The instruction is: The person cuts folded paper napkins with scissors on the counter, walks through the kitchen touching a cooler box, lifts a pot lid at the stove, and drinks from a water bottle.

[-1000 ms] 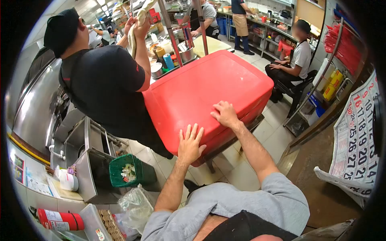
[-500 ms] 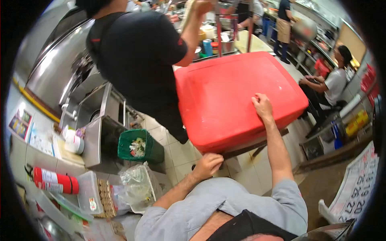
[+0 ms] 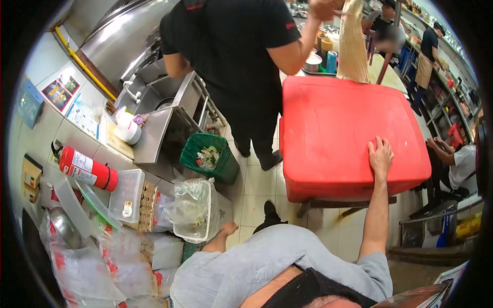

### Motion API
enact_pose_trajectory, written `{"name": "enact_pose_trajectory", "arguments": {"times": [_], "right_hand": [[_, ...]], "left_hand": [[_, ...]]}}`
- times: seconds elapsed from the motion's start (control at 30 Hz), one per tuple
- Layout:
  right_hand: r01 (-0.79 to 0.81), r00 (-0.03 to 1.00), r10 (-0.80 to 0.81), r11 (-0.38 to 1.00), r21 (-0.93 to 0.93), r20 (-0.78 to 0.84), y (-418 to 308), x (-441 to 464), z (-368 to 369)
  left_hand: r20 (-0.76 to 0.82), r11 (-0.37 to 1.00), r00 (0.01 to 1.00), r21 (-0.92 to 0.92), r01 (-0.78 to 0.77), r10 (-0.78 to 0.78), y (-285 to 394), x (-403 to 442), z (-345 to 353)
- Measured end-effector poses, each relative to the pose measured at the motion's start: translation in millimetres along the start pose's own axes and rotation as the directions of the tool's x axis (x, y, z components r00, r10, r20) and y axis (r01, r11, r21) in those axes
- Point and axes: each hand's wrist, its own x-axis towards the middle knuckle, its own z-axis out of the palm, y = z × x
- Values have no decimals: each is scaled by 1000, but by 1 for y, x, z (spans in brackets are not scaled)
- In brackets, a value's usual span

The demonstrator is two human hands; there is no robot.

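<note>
A big red lidded box (image 3: 334, 128), like a cooler, stands on a low frame in front of me. My right hand (image 3: 381, 156) lies on its lid near the front right corner, fingers stretched out and nothing held. Down at my left side is my left hand (image 3: 229, 228), small and foreshortened, so its fingers cannot be made out. Close to it is a white bin (image 3: 213, 205) with a clear plastic liner. I cannot tell whether they touch.
A co-worker in black (image 3: 226, 66) stands left of the box, by a long pale ribbed piece (image 3: 353, 46). A green waste bin (image 3: 210, 172), steel sink (image 3: 154, 108) and fire extinguisher (image 3: 87, 167) are on the left. Another person (image 3: 459, 164) sits at right.
The view has swung left, so the box appears farther right. My left hand has dropped from near the box's front edge to beside the white bin. My right hand remains on the lid, fingers straighter.
</note>
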Motion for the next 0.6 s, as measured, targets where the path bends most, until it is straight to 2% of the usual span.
{"name": "enact_pose_trajectory", "arguments": {"times": [0.03,0.07,0.13,0.2,0.27,0.33,0.5,0.6], "right_hand": [[8,1000,-8,999,-40,-12,-3,0,-4],[-8,1000,7,999,-51,-12,-3,-1,-5],[4,1000,-6,998,-63,-17,-2,0,-3],[-8,1000,6,998,-63,-26,0,0,-1],[-20,999,18,997,-68,-27,3,0,-1],[0,1000,-1,1000,-29,-19,4,-1,-2],[-37,999,37,999,-1,-15,2,-2,-4],[-62,998,62,998,10,-28,4,-1,-3]], "left_hand": [[18,997,1000,-74,8,-7,11,2,1],[27,998,1000,-62,-2,4,23,5,2],[43,988,987,-4,-155,155,57,13,0],[10,967,968,-60,-249,250,96,21,-1],[-59,903,909,-109,-416,411,136,21,-8],[-154,839,854,-165,-518,497,167,23,-14],[-61,799,811,-146,-584,582,195,23,-37],[-13,862,864,-59,-503,503,187,17,-41]]}}
